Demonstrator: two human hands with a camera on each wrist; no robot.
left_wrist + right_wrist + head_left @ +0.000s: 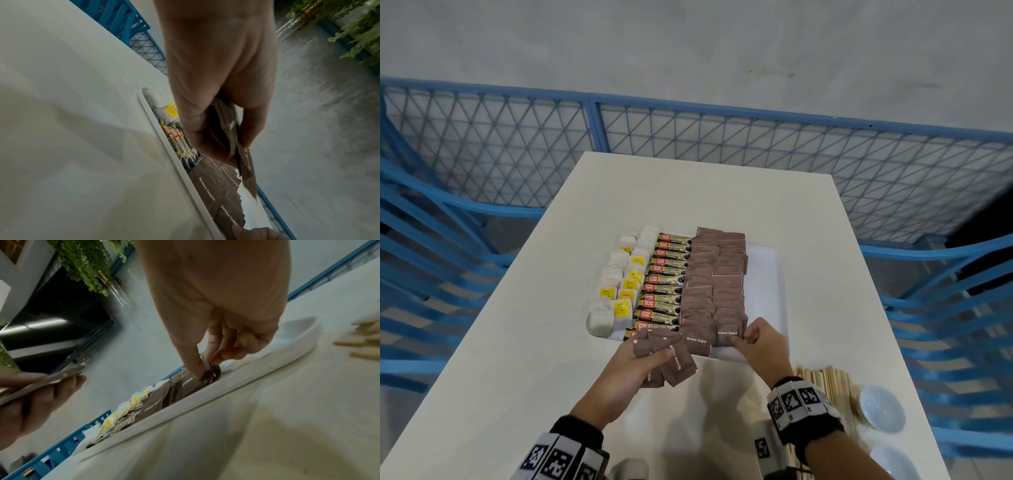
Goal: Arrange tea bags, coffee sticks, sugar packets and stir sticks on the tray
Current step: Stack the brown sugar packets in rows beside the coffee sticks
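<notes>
A white tray (767,270) on the table holds tea bags (619,281) at the left, coffee sticks (664,284) in the middle and two columns of brown sugar packets (715,281) at the right. My left hand (640,356) grips a fanned stack of brown sugar packets (671,359) just in front of the tray's near edge; the same stack (236,146) shows in the left wrist view. My right hand (753,337) pinches the nearest packet (727,334) of the right column, thumb and fingers on its corner (209,374). Wooden stir sticks (822,377) lie on the table at the right.
A small white bowl (881,407) stands right of the stir sticks, and another bowl (893,462) sits nearer me. The tray's right strip is bare. A blue mesh fence (688,137) and blue chairs (421,240) surround the table.
</notes>
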